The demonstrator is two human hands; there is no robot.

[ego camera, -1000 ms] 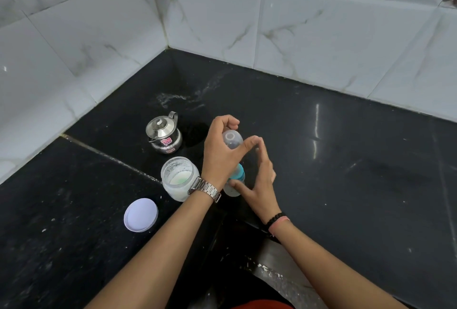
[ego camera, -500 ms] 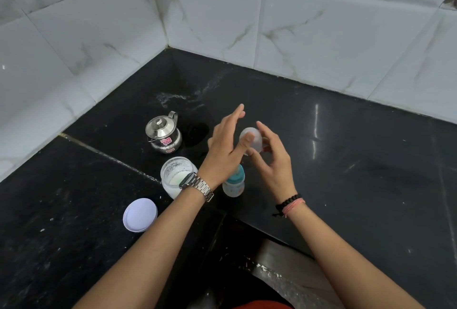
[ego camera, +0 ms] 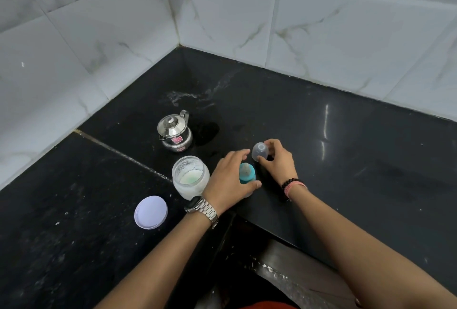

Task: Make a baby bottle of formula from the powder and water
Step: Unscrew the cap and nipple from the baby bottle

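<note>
A small baby bottle [ego camera: 246,173] with a teal collar and a nipple stands upright on the black counter [ego camera: 346,150]. My left hand [ego camera: 228,180] curls round it from the left, thumb in front and fingers behind. My right hand [ego camera: 278,160] pinches the clear dome cap [ego camera: 259,151] just right of the bottle, low over the counter. An open frosted jar [ego camera: 190,176] with white powder stands left of the bottle. A small steel kettle [ego camera: 175,132] with its lid on sits behind the jar.
The jar's white lid [ego camera: 150,211] lies flat on the counter at the front left. White tiled walls [ego camera: 222,12] meet in a corner behind. The counter's front edge drops off just below my wrists.
The clear cap came off the bottle; my right hand carried it to the right and down. My left hand dropped from the cap to the bottle's body.
</note>
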